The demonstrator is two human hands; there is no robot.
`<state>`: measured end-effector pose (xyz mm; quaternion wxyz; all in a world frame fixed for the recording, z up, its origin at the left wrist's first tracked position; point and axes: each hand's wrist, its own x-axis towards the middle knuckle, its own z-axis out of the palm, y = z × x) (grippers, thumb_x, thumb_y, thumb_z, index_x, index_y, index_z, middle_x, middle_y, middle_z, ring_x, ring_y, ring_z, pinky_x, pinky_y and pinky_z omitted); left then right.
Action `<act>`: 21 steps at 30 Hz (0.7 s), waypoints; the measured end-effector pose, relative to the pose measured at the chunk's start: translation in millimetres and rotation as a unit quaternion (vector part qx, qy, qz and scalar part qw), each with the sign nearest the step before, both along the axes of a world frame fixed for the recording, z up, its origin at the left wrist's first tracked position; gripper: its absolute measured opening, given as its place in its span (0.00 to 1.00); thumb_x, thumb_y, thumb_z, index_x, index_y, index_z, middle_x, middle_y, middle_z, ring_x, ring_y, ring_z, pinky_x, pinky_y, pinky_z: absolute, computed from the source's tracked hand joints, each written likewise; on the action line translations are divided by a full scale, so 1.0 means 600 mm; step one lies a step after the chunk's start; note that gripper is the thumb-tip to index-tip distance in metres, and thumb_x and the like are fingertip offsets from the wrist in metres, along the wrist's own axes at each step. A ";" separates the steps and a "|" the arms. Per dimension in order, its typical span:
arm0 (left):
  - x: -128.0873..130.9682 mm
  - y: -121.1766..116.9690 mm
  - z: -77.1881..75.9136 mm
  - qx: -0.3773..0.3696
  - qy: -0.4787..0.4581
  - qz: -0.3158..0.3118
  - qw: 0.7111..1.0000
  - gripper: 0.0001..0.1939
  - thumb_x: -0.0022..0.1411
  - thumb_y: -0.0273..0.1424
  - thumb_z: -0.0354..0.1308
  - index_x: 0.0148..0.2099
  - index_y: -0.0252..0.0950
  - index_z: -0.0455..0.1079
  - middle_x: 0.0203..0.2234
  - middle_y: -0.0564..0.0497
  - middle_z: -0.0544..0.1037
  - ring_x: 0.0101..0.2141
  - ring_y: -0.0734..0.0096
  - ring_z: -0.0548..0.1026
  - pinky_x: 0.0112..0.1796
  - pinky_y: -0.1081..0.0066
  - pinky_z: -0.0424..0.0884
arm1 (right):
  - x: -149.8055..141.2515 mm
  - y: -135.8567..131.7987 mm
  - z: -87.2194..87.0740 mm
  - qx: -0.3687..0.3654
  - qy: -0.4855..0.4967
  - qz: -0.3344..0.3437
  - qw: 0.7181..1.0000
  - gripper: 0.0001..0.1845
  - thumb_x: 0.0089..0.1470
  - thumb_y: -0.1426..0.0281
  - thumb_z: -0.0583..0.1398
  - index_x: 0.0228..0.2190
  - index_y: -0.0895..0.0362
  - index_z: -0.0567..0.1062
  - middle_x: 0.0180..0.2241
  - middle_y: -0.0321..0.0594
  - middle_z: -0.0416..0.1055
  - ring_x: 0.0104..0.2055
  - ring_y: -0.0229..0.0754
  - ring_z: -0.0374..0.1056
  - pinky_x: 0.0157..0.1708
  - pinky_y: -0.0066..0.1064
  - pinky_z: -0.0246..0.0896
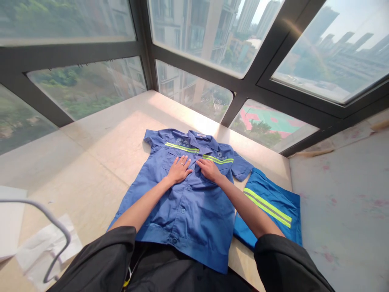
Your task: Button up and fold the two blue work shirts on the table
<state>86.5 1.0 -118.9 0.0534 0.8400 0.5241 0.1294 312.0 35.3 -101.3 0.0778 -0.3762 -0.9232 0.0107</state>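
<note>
A blue short-sleeved work shirt (194,207) lies front up on the pale ledge, its collar pointing away from me and its hem close to my body. Yellow-green and silver stripes cross its chest, with pale printing above them. My left hand (180,169) rests flat on the chest below the stripe, fingers spread, a ring on one finger. Just across the button placket, my right hand (209,169) has its fingers bent and drawn together at the front edge, pinching the cloth. Several buttons run down the lower front.
Folded blue cloth (267,202) with a similar stripe lies right of the shirt, by a floral-papered wall (340,194). At the left are a grey cable (57,223), crumpled white paper (48,247) and a white box-like object (10,221). Dark-framed windows (194,61) border the ledge.
</note>
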 end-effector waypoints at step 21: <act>0.057 0.002 0.067 -0.168 -0.148 0.130 0.966 0.06 0.59 0.26 0.60 0.37 0.36 0.79 0.39 0.43 0.78 0.42 0.60 0.77 0.45 0.66 0.70 | -0.021 -0.012 0.032 -0.056 -0.024 0.060 0.996 0.11 0.55 0.78 0.54 0.37 0.56 0.74 0.34 0.41 0.73 0.40 0.43 0.62 0.41 0.34 0.47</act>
